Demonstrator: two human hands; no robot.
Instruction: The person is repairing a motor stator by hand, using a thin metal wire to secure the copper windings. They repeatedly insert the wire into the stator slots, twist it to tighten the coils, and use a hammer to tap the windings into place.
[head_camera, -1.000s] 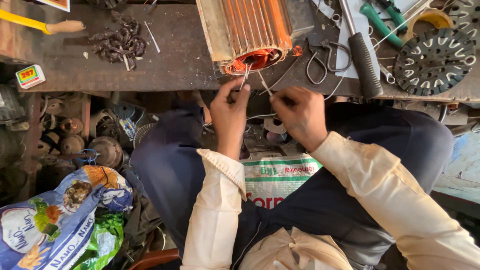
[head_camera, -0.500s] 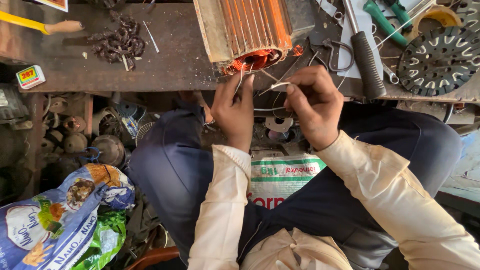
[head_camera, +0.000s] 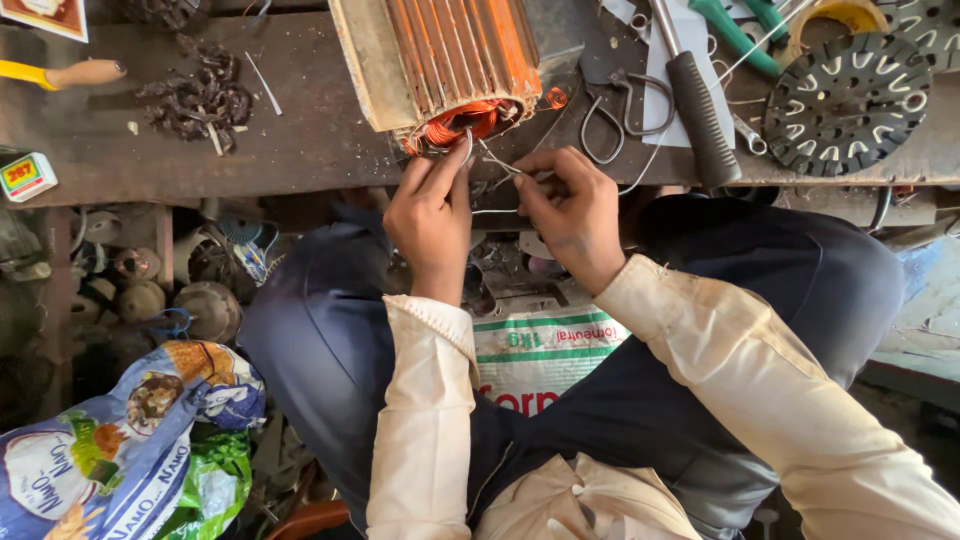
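Left hand (head_camera: 432, 215) reached up, its grip pinched together on a thin wire (head_camera: 468, 150) right at the copper winding (head_camera: 462, 122) just above; right hand (head_camera: 572, 208) beside it, grip clamped on another wire strand (head_camera: 500, 163) between them, over the surface (head_camera: 300, 140) edge

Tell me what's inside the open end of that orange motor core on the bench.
Orange copper windings fill the open end of the motor core, with thin wires running out to the left hand and right hand. Deeper inside is hidden.
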